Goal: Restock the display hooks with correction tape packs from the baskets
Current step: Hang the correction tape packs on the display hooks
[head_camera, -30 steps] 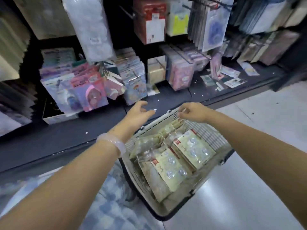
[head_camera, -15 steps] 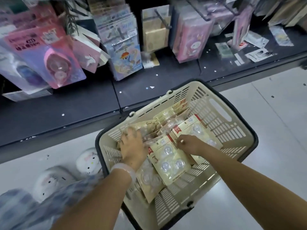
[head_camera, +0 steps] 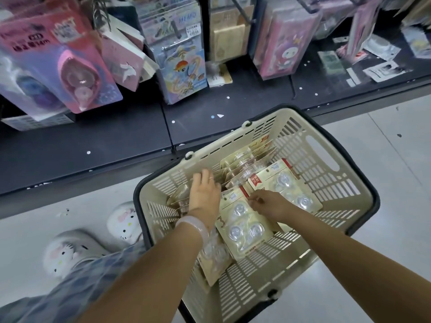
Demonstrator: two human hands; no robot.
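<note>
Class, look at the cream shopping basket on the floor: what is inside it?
The basket holds cream carded blister packs, some flat, some standing on edge at the back. Both hands reach in: left hand, right hand. Whatever lies beneath the top packs is covered.

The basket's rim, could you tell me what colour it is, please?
Black, around cream slatted walls; the basket shows in the head view.

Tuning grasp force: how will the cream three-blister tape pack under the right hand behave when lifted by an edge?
The cream card-backed blister pack looks thin and flat, so probably light and slightly bendy. Its glossy clear bubbles may be slippery; the right hand touches the card edge. Loosely overlapped neighbours in the beige slotted basket may shift.
</note>
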